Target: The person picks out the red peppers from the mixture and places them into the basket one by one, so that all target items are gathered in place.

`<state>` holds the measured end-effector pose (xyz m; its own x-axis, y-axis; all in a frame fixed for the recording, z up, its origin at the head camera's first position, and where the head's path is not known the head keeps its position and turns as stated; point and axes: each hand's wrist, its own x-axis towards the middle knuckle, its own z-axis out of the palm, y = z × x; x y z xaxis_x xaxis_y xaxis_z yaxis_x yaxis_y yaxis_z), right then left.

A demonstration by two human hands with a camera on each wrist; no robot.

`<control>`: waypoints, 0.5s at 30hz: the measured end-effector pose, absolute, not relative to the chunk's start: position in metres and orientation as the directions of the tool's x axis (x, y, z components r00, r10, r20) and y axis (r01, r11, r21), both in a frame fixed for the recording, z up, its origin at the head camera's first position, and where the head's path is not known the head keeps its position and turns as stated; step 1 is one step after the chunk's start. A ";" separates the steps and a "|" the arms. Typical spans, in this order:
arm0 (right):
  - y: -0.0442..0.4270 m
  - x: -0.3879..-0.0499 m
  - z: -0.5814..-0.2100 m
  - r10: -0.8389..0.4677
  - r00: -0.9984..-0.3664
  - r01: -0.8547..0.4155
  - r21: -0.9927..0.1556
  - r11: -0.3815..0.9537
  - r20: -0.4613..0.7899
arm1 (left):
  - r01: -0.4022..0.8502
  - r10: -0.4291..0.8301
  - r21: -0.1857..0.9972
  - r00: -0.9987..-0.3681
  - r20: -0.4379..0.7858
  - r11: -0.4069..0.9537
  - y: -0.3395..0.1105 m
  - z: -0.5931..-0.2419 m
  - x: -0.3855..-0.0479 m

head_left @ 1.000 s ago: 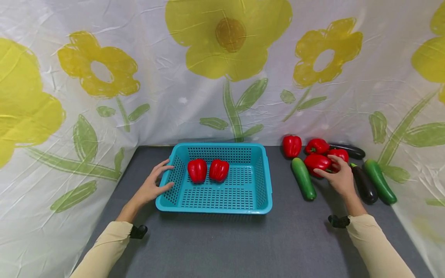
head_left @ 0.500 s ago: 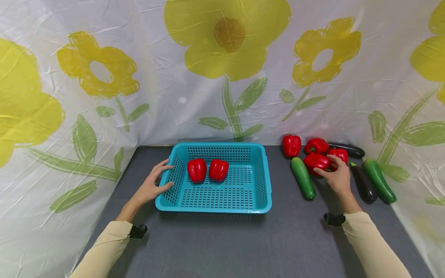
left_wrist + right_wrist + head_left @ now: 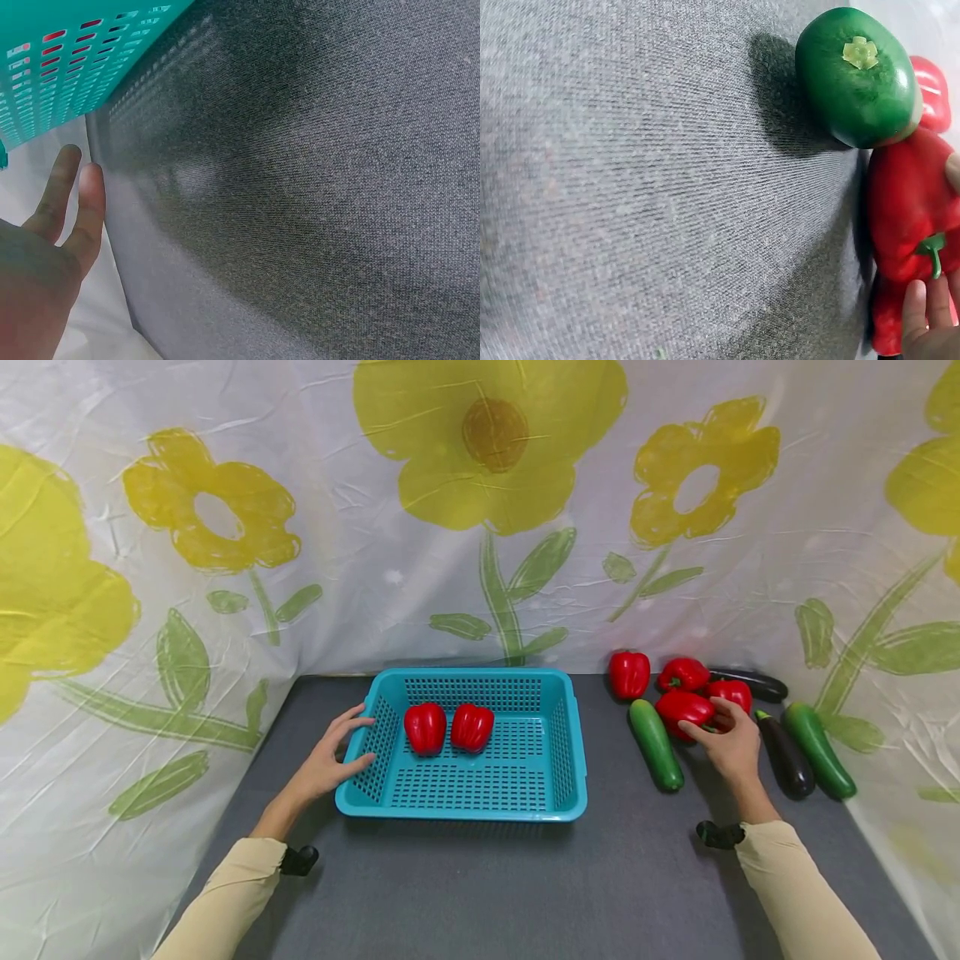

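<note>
My left hand (image 3: 330, 756) is at the left end of a turquoise perforated basket (image 3: 461, 816), its fingers spread along the rim; in the left wrist view the visible fingers of this hand (image 3: 60, 232) are apart from the basket wall (image 3: 60, 82). Two red bell peppers (image 3: 425, 729) lie inside the basket. At the right, my right hand (image 3: 731, 743) holds a red bell pepper (image 3: 678, 710) lying on the table, thumb on one side and fingers by its stem end. The right wrist view shows this pepper (image 3: 907, 210) with its green stem facing the fingers (image 3: 915, 307).
More red bell peppers (image 3: 630, 675) lie behind and beside the held one. A zucchini (image 3: 655, 747) is just left of it; an eggplant (image 3: 784, 756) and another zucchini (image 3: 819, 752) lie to the right. Another eggplant (image 3: 753, 683) lies at the back. A flowered cloth (image 3: 360, 568) hangs behind the grey table (image 3: 480, 893).
My right wrist has shifted slightly left and the right thumb and fingers have settled around the bell pepper. The left hand and the basket have stayed in place.
</note>
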<state>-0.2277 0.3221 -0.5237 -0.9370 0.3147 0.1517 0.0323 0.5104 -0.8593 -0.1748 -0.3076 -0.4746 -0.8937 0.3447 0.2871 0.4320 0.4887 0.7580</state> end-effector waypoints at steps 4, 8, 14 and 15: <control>0.322 -0.227 -0.524 0.321 -0.930 0.002 -0.867 0.498 0.182 | 0.455 0.361 0.738 -0.883 0.300 0.499 -0.308 -0.475 -0.175; 0.321 -0.227 -0.523 0.320 -0.919 -0.044 -0.865 0.499 0.231 | 0.453 0.360 0.741 -0.884 0.299 0.496 -0.308 -0.475 -0.176; 0.323 -0.227 -0.520 0.318 -0.908 -0.083 -0.862 0.500 0.272 | 0.425 0.338 0.765 -0.897 0.285 0.483 -0.308 -0.474 -0.175; 0.323 -0.226 -0.519 0.315 -0.908 -0.090 -0.865 0.494 0.275 | 0.423 0.334 0.767 -0.898 0.285 0.482 -0.309 -0.477 -0.176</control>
